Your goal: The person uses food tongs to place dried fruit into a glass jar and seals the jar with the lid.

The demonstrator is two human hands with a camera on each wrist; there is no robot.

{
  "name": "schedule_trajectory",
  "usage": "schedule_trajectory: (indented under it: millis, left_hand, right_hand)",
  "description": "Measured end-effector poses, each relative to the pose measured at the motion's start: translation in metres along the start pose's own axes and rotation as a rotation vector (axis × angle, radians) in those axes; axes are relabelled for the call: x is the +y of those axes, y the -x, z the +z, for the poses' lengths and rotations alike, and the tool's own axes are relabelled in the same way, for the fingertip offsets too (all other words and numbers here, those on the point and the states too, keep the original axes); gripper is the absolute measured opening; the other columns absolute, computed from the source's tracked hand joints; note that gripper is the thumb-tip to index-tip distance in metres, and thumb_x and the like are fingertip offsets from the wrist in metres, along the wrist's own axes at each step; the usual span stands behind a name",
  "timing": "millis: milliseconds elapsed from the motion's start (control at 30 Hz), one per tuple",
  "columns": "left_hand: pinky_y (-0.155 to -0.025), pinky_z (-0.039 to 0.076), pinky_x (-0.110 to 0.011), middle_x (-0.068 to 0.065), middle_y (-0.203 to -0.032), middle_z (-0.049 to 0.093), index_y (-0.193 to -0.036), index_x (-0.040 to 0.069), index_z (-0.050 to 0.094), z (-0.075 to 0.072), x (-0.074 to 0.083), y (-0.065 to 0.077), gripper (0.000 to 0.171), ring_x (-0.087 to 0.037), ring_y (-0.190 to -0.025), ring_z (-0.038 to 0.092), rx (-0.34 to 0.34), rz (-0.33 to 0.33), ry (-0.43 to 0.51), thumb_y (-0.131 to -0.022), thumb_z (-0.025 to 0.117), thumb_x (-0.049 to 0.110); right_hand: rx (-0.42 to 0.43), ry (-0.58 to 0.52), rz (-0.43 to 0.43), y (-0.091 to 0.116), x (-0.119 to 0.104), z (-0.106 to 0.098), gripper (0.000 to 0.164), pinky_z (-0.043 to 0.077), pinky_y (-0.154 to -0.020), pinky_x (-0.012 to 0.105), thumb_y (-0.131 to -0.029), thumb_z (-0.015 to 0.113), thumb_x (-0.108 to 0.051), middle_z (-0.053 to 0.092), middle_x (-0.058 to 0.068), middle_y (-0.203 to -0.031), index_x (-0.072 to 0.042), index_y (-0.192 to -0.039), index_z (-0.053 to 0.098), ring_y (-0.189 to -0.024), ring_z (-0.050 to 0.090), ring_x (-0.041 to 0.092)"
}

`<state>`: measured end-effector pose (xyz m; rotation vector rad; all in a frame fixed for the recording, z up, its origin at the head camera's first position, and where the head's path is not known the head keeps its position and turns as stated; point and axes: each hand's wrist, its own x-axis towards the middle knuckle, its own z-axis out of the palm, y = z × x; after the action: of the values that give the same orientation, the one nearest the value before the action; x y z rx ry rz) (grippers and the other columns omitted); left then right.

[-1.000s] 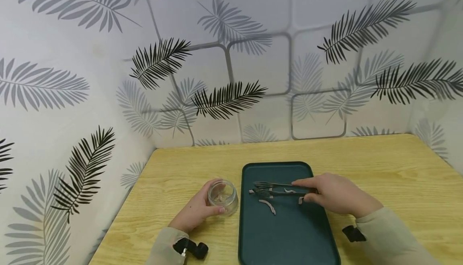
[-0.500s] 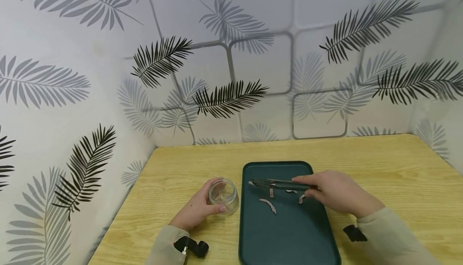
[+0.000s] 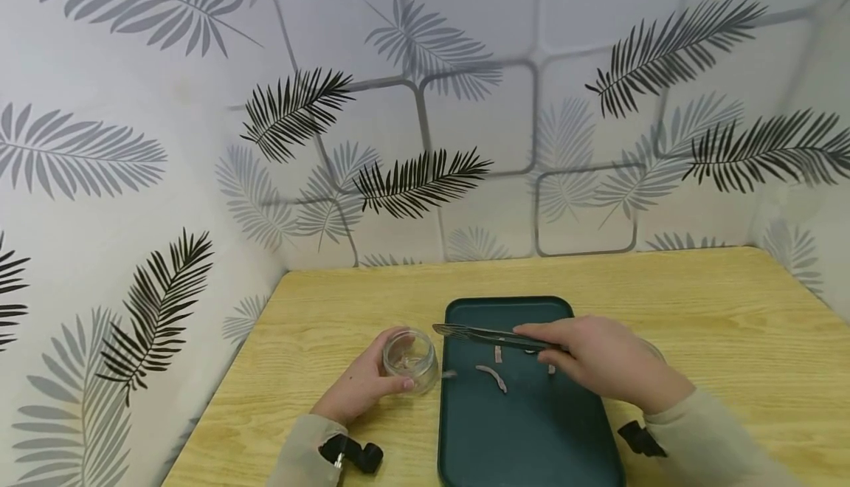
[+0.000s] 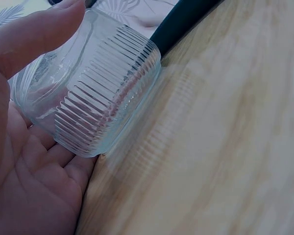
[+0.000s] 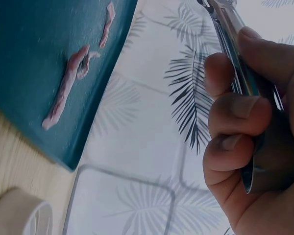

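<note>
My left hand [image 3: 361, 387] holds a small glass jar [image 3: 409, 369] upright on the table, left of the tray; its ribbed wall shows in the left wrist view, with something pinkish inside. Metal tongs [image 3: 488, 335] are gripped in my right hand [image 3: 607, 361], their arms close together and their tips over the tray's left rim near the jar. Below those tips is a small blurred pale piece [image 3: 449, 374], apart from them at the rim. Several pinkish-grey meat strips lie on the dark green tray [image 3: 524, 435], including a longer curved strip [image 3: 491, 378].
A pale round thing [image 5: 22, 215] sits on the table by the tray, mostly hidden behind my right hand in the head view. Leaf-patterned walls border the wooden table [image 3: 664, 280] at the back and sides.
The tongs have closed and moved left from over the tray toward the jar. The strip at the tray's upper left has left its spot; a blurred piece now shows lower at the rim.
</note>
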<state>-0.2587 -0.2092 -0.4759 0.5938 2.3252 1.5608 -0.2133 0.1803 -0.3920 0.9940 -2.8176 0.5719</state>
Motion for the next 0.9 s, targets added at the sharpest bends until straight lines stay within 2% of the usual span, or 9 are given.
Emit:
schedule_trajectory:
  millis: [233,567,733,900]
  left_hand:
    - [-0.107,0.038,-0.031,-0.002,-0.155,0.044,-0.153,0.028,0.035,0.0,-0.002,0.0,0.08,-0.019,-0.139,0.044,0.002,-0.002,0.001,-0.088,0.081,0.024]
    - [-0.111,0.034,-0.045,-0.002,-0.154,0.044,-0.153,0.028,0.036,0.0,-0.003,-0.001,0.082,-0.021,-0.139,0.044,0.004,-0.004,0.029,-0.087,0.083,0.026]
    - [-0.11,0.034,-0.045,-0.003,-0.154,0.044,-0.154,0.027,0.035,0.0,-0.003,-0.001,0.083,-0.021,-0.139,0.044,0.0,-0.006,0.047,-0.087,0.083,0.024]
    - [-0.11,0.034,-0.044,-0.002,-0.154,0.044,-0.155,0.026,0.035,0.0,-0.002,-0.001,0.083,-0.021,-0.138,0.044,0.0,-0.01,0.034,-0.087,0.082,0.025]
  right_hand:
    - [0.009,-0.004,-0.043,-0.001,-0.007,0.004,0.048,0.039,-0.056,0.025,-0.097,0.069,-0.028,0.069,-0.016,-0.1,-0.03,-0.144,0.059,-0.063,0.048,-0.004]
    - [0.004,-0.007,-0.042,-0.001,-0.003,0.004,0.047,0.039,-0.056,0.025,-0.097,0.069,-0.029,0.069,-0.016,-0.1,-0.028,-0.143,0.06,-0.066,0.05,-0.005]
    - [-0.028,-0.034,-0.03,0.0,0.002,0.003,0.048,0.04,-0.056,0.026,-0.097,0.069,-0.028,0.068,-0.018,-0.095,-0.026,-0.144,0.06,-0.063,0.05,-0.005]
    - [-0.091,-0.072,0.005,0.003,0.009,-0.004,0.047,0.037,-0.053,0.026,-0.097,0.068,-0.031,0.068,-0.019,-0.091,-0.026,-0.144,0.06,-0.054,0.043,-0.001]
